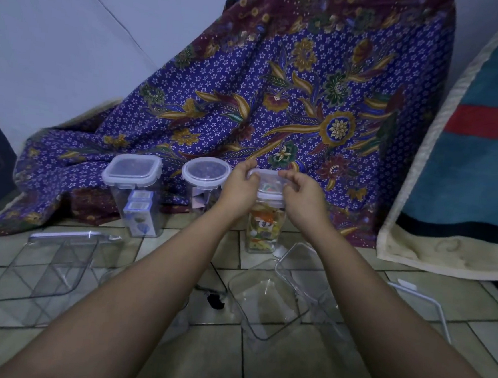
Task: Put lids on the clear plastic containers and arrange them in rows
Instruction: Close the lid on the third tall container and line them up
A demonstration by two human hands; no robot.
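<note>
Both hands meet over the tall container (262,228) at about 12 o'clock, the one packed with colourful pieces, standing upright on the tiled floor (302,369). The left hand (240,186) has its grip closed on the left edge of the lid (268,180), and the right hand (299,194) has its grip pinched on the right edge; the lid sits on the container's mouth, though whether its clasps are latched cannot be told.

At 11 o'clock stands a round lidded container (205,182), and further toward 10 o'clock a square lidded container (135,194) with small blue-rimmed boxes inside. These three form a row in front of the patterned blue cloth (279,87).

Nearer, at 9 o'clock, a wide empty container (42,268) lies on the floor without a lid. At about 1 o'clock, close in, sits an open square container (265,300), with more clear pieces just beside it. A striped towel (471,146) hangs at 3 o'clock
</note>
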